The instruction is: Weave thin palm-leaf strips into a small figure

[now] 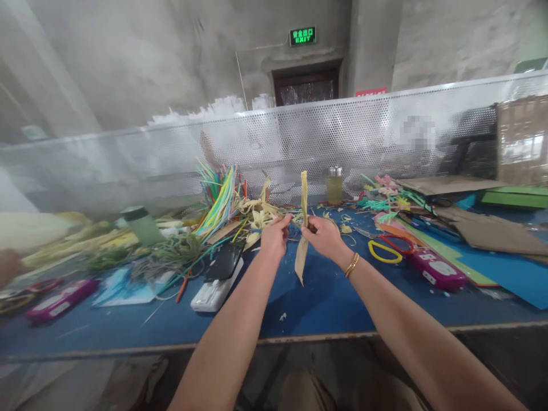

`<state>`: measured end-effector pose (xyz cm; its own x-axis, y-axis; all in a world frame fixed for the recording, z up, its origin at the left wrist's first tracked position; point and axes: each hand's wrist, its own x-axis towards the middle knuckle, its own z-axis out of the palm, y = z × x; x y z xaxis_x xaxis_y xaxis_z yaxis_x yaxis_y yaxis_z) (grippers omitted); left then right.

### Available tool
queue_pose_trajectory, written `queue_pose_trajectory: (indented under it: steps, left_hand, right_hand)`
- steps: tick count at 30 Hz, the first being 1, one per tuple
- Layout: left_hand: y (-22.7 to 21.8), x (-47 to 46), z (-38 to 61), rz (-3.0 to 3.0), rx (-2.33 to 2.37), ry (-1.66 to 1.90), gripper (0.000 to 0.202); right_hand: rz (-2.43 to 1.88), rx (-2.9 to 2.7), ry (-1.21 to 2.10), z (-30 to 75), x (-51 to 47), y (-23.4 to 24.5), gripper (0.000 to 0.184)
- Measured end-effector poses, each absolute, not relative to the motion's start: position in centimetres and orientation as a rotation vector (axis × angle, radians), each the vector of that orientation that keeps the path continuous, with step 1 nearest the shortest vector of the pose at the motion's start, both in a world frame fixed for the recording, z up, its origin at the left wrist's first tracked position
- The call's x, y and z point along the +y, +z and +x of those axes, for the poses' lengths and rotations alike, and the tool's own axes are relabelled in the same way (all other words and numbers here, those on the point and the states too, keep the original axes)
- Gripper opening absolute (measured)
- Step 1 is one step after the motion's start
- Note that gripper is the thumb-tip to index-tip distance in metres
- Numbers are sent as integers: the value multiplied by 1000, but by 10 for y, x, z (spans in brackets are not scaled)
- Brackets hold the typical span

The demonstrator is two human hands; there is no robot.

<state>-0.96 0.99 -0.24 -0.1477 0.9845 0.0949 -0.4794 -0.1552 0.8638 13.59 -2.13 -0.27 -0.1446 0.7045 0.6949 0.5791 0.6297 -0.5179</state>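
Observation:
My right hand (326, 237) pinches a pale yellow strip (304, 197) that looks like dried husk. The strip stands upright above the fingers, and its wider tail hangs below them. Just left of it is my left hand (275, 233), its thumb and fingers drawn together; whether anything thin is between them is hidden. Behind the left hand lies a heap of crumpled pale husk pieces (259, 217). A bundle of coloured stems (220, 200) rises beyond, to the left. Yellow-and-red handled scissors (385, 251) lie to the right of my right hand.
On the blue table (321, 308) are a black phone (224, 262) on a white device (214, 294), purple devices (439, 269), green-grey twine (171, 251), a bottle (335, 185) and cardboard (500, 228). A perforated metal screen (363, 131) stands behind.

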Motion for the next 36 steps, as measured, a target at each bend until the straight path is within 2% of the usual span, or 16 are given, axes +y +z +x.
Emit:
queue_pose_trajectory:
  steps: [4, 11, 17, 22, 28, 32, 36]
  left_hand:
    - [5, 18, -28, 695, 832, 1740, 27]
    - [16, 17, -41, 553, 831, 1826, 6]
    - [16, 16, -38, 576, 783, 1755, 18]
    - [10, 9, -26, 839, 819, 1507, 36]
    - [6, -4, -14, 1300, 739, 1339, 31]
    - [6, -7, -10, 1374, 731, 1300, 22]
    - [3, -7, -7, 1372, 751, 1337, 22]
  right_hand:
    - [-996, -1876, 150, 137, -24, -3, 19]
    - [-1008, -1878, 174, 139, -29, 2, 17]
    - [-947, -1828, 287, 142, -25, 1, 16]
    - [-833, -1649, 611, 148, -14, -3, 18]
    - [-810, -1592, 702, 148, -10, -5, 20]
    - [-784, -1640, 699, 147, -12, -6, 18]
    - [-763, -1611, 696, 146, -13, -8, 17]
